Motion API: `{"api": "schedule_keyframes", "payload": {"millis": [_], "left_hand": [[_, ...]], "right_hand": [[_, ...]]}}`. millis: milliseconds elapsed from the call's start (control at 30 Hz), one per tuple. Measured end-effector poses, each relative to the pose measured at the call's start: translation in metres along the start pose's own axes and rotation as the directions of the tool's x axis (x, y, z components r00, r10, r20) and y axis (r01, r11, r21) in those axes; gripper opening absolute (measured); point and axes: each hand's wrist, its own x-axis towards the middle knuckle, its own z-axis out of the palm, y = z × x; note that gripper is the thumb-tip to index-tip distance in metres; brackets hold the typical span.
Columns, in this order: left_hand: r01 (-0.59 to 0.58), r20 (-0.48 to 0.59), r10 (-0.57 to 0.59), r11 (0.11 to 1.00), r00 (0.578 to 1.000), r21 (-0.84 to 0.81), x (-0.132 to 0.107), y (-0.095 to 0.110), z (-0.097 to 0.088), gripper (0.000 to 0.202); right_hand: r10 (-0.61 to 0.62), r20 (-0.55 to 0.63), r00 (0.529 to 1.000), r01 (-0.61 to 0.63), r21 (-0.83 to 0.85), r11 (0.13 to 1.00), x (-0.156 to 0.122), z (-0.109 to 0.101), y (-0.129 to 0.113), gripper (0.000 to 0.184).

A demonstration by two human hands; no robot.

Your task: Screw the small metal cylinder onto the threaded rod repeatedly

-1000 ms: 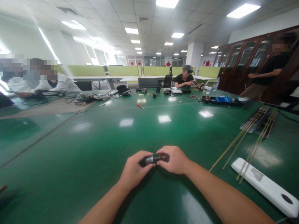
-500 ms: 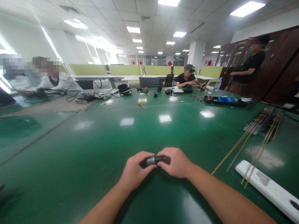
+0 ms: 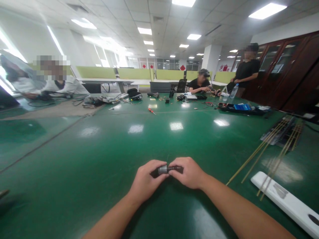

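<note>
Low over the near middle of the green table, my two hands meet at a small black-and-silver cylinder. My left hand pinches its silver part between thumb and fingers. The dark, thinner end on the right is gripped by my right hand, whose thumb and fingertips almost touch those of the left. The fingers and palms cover much of the piece, so its exact kind cannot be made out.
To my right lie thin bamboo sticks and a long white plastic piece. A red screwdriver is farther out. A black tray with blue packs and a water bottle stand back right. Several people are around the table.
Both hands keep their hold on the cylinder; slightly more of its dark right end shows between the fingertips. The standing person at the right has moved left.
</note>
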Motion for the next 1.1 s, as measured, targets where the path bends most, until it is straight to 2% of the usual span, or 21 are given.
{"api": "schedule_keyframes", "payload": {"millis": [333,1100], "left_hand": [[-0.052,-0.023,0.053,0.998,0.998,0.026,-0.0017,0.0020,-0.0012,0.027],[-0.049,-0.043,0.051,0.998,0.998,0.050,-0.0007,0.0039,-0.0001,0.027]], "right_hand": [[-0.005,-0.018,1.000,0.005,0.007,1.000,-0.0010,-0.0001,-0.0010,0.012],[0.013,-0.004,1.000,-0.013,-0.040,0.999,-0.0010,-0.0042,-0.0023,0.013]]}}
